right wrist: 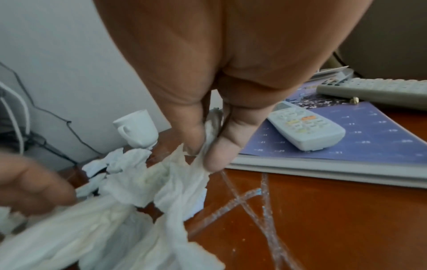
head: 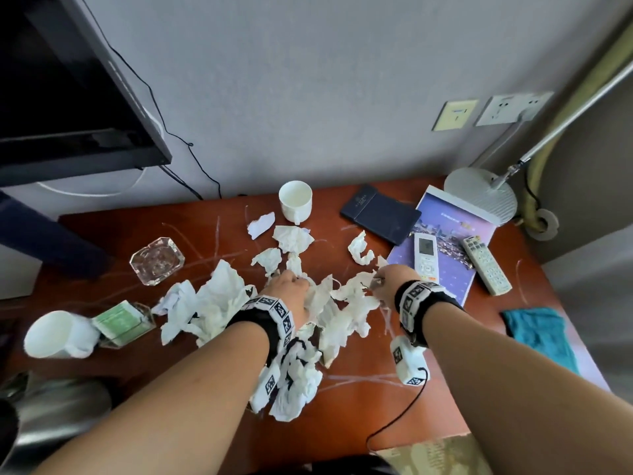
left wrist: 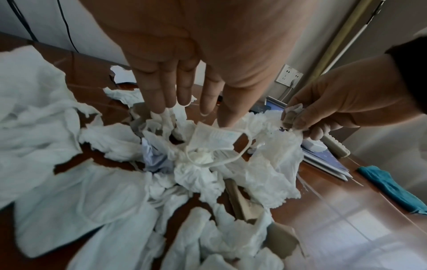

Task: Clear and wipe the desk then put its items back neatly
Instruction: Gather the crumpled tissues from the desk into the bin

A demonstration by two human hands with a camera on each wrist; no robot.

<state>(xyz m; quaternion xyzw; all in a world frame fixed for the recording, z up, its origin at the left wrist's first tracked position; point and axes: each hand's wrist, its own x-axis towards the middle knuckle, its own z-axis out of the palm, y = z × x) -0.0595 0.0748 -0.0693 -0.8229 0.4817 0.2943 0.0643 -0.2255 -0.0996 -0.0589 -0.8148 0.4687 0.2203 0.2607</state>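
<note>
Left grip (left wrist: pixel 184 76): fingers straight, tips down on tissues (left wrist: pixel 198 173).
Right grip (right wrist: pixel 208 146): pinching tissue edge.
Tissues: heaped mid-table (head: pixel 376 423).
Cloth (head: pixel 537 334): right table edge.

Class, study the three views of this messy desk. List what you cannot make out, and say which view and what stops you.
- Desk under the tissue pile: head view, tissues cover it.
- Left hand fingertips: head view, hidden among tissues.
- Print on the dark booklet: head view, too small.
- Remote button labels: right wrist view, blurred.
- Television screen: head view, cut off by the edge.
- Right hand other fingers: right wrist view, behind the palm.
</note>
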